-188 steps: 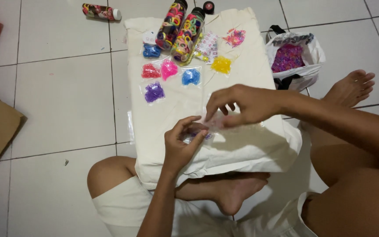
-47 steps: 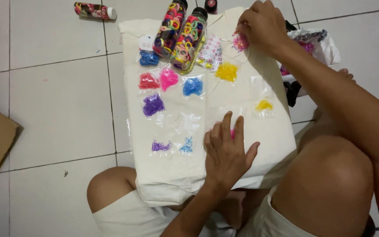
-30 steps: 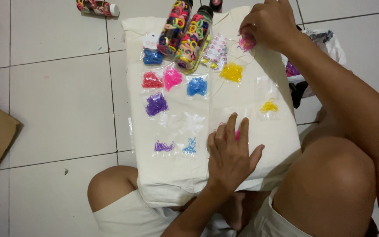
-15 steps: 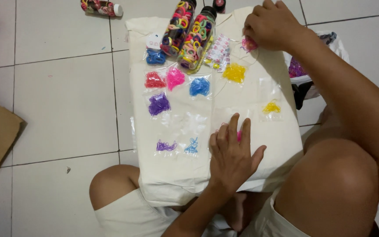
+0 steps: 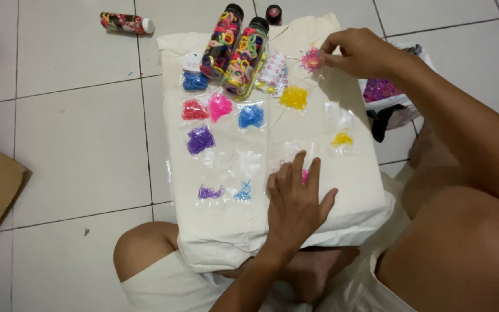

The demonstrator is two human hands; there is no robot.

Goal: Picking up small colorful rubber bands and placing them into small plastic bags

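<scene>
Pink bands sit at the cushion's far right corner, pinched by right hand fingertips. Nearer along that cushion: purple packet, blue packet, then left hand flat, fingers spread, pressing a clear bag.

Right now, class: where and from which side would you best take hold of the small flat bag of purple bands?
Probably by a clear edge of the purple bag, from its left side: it lies flat on the cream cloth, and red bag and blue bag crowd its top and right.
</scene>
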